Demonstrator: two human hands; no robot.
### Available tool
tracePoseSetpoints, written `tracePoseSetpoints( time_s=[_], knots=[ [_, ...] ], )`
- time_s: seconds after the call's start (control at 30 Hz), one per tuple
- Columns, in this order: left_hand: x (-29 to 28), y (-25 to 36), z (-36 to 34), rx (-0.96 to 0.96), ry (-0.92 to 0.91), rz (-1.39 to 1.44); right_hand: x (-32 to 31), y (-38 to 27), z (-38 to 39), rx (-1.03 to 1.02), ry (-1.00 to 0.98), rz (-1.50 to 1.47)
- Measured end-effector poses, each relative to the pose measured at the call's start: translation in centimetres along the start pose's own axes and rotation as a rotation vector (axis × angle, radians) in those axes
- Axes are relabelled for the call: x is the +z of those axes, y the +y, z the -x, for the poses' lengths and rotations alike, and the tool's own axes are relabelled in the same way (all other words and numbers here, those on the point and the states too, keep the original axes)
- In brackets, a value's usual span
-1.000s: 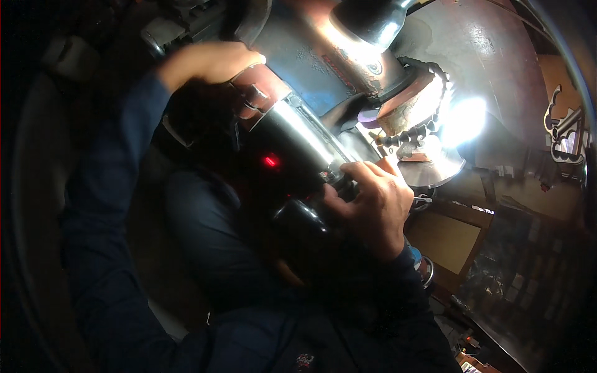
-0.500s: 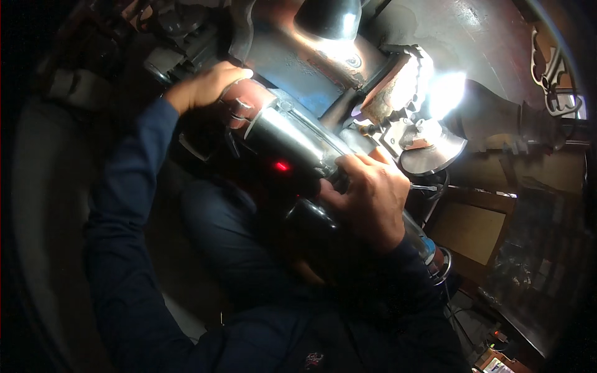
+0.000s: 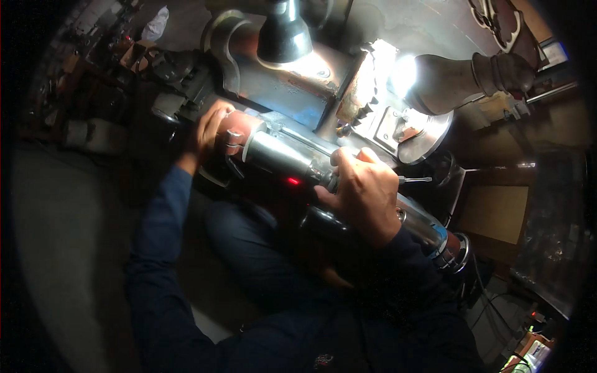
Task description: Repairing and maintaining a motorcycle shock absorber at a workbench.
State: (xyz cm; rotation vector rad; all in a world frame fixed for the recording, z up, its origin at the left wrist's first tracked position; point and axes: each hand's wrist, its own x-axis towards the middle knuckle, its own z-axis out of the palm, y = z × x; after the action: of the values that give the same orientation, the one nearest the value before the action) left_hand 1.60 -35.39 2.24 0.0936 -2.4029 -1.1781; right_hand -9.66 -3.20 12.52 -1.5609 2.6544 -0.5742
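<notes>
A long polished metal cylinder (image 3: 278, 153) runs diagonally across the middle, with a red end piece (image 3: 249, 127) at upper left and a small red light (image 3: 293, 181) below. My left hand (image 3: 206, 132) is closed around that red end, partly hidden by it. My right hand (image 3: 364, 189) is closed on the cylinder's middle, thumb below and fingers over a small fitting that they mostly hide. A thin screwdriver-like shaft (image 3: 415, 179) pokes out right of this hand; I cannot tell whether the hand holds it.
Above are a black lamp (image 3: 283, 37), a steel housing (image 3: 283, 90) and a glaring work light (image 3: 404, 78) beside a round disc (image 3: 429, 140). A jointed metal arm (image 3: 457, 84) reaches in from the right. A wooden panel (image 3: 491, 211) and cables (image 3: 482, 292) are at right.
The view has shifted and turned. The cylinder now lies less steeply, and my left hand appears lower in the picture, still on the red end. My right hand keeps its grip.
</notes>
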Motion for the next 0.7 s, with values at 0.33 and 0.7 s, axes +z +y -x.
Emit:
tracePoseSetpoints(
  time_s=[0.33, 0.7],
  knots=[
    [-1.7, -1.7, -2.0, 0.108, -0.164, -0.172, -1.1, -0.3, 0.7, 0.012, 0.039, 0.017],
    [-2.9, 3.2, -4.7, -0.850, -0.582, 0.166, -4.9, -1.1, 7.9, -0.048, 0.311, -0.193]
  ],
)
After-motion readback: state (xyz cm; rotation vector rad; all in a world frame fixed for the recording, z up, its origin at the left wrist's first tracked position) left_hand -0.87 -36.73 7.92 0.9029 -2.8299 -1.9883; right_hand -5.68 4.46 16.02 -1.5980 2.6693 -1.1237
